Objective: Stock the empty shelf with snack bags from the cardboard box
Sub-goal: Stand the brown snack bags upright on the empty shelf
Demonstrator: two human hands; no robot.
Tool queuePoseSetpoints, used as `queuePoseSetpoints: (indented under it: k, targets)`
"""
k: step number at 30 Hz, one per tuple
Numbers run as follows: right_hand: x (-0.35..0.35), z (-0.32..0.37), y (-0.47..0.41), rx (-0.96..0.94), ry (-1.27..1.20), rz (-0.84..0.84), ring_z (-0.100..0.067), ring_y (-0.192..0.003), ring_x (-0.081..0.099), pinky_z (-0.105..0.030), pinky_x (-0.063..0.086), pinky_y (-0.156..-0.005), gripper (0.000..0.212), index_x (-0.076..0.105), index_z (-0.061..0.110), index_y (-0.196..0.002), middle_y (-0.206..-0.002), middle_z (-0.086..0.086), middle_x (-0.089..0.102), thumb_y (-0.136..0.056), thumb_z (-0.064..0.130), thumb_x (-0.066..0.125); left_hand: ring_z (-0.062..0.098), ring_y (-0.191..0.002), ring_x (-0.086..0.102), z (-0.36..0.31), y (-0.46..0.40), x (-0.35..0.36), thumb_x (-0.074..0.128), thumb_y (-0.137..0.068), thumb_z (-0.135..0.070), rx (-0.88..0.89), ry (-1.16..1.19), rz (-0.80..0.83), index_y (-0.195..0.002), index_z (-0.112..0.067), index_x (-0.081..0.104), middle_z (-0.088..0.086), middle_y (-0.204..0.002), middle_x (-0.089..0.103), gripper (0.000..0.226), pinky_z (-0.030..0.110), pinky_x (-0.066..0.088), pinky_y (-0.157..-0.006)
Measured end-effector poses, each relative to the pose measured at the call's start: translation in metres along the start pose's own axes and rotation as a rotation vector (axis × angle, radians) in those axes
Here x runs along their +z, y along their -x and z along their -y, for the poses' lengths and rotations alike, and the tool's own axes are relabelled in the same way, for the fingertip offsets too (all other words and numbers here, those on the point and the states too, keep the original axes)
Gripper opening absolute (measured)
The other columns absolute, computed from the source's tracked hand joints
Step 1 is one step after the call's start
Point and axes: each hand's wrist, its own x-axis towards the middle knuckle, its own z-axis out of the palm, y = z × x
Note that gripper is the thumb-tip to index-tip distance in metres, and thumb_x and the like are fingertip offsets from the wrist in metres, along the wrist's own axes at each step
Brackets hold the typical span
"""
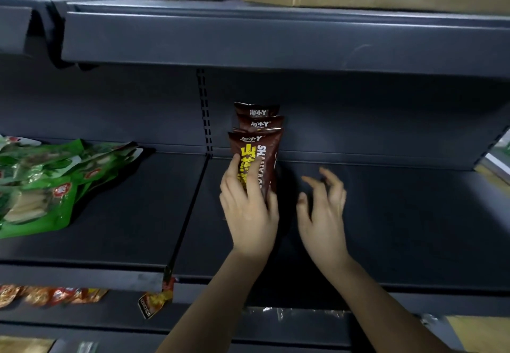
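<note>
Snack bags, brown with yellow print, stand in a row at the back of the dark shelf. Our left hand grips the front bag; our right hand hovers beside it, fingers loosely spread, holding nothing.

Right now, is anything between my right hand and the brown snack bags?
Nothing visible. The right hand hovers open just right of the brown snack bags, with only bare shelf between them. The left hand already holds the front bag.
</note>
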Motion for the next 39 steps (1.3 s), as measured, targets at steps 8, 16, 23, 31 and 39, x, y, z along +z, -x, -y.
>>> queuePoseSetpoints:
  k: [8, 16, 23, 31, 39]
  targets:
    - [-0.012, -0.006, -0.003, 0.068, -0.035, 0.042, -0.025, -0.124, 0.035, -0.013, 0.02, -0.098, 0.029, 0.058, 0.005, -0.121, -0.136, -0.014, 0.038, -0.092, 0.005, 0.054, 0.038, -0.123, 0.043, -0.001, 0.007, 0.022, 0.058, -0.087, -0.022, -0.103, -0.178, 0.039, -0.132, -0.01, 0.037, 0.022, -0.141, 0.039, 0.051, 0.048, 0.045, -0.088]
    - [-0.002, 0.013, -0.021, 0.115, -0.248, 0.143, -0.022, -0.126, 0.043, -0.023, 0.033, -0.105, 0.041, 0.045, 0.006, -0.135, -0.13, -0.003, 0.04, -0.095, 0.013, 0.051, 0.04, -0.127, 0.04, 0.004, 0.011, 0.028, 0.068, -0.08, -0.024, -0.109, -0.27, 0.124, -0.136, -0.011, 0.033, 0.023, -0.145, 0.034, 0.068, 0.051, 0.047, -0.088]
    - [0.018, 0.039, -0.042, 0.284, -0.592, 0.363, 0.001, -0.105, 0.055, -0.007, 0.042, -0.086, 0.021, 0.045, 0.036, -0.117, -0.118, 0.008, 0.058, -0.096, 0.033, 0.051, 0.033, -0.125, 0.044, 0.005, 0.011, 0.033, 0.059, -0.093, -0.017, -0.02, -0.212, 0.046, -0.137, -0.014, 0.035, 0.016, -0.142, 0.042, 0.05, 0.045, 0.045, -0.09]
    - [0.033, 0.029, -0.049, 0.317, -0.653, 0.4, -0.004, -0.102, 0.061, -0.02, 0.047, -0.087, 0.023, 0.056, 0.024, -0.113, -0.111, 0.004, 0.064, -0.092, 0.035, 0.057, 0.038, -0.132, 0.035, 0.007, 0.011, 0.035, 0.065, -0.088, -0.017, -0.079, -0.057, 0.045, -0.146, -0.008, 0.018, 0.026, -0.149, 0.026, 0.075, 0.046, 0.03, -0.108]
    - [0.039, 0.021, -0.044, 0.325, -0.668, 0.408, -0.006, -0.109, 0.059, -0.033, 0.048, -0.097, 0.039, 0.053, 0.031, -0.117, -0.118, 0.004, 0.061, -0.082, 0.046, 0.062, 0.039, -0.131, 0.035, 0.01, 0.008, 0.03, 0.062, -0.088, -0.021, -0.108, -0.025, 0.11, -0.146, -0.007, 0.013, 0.029, -0.144, 0.029, 0.077, 0.047, 0.031, -0.108]
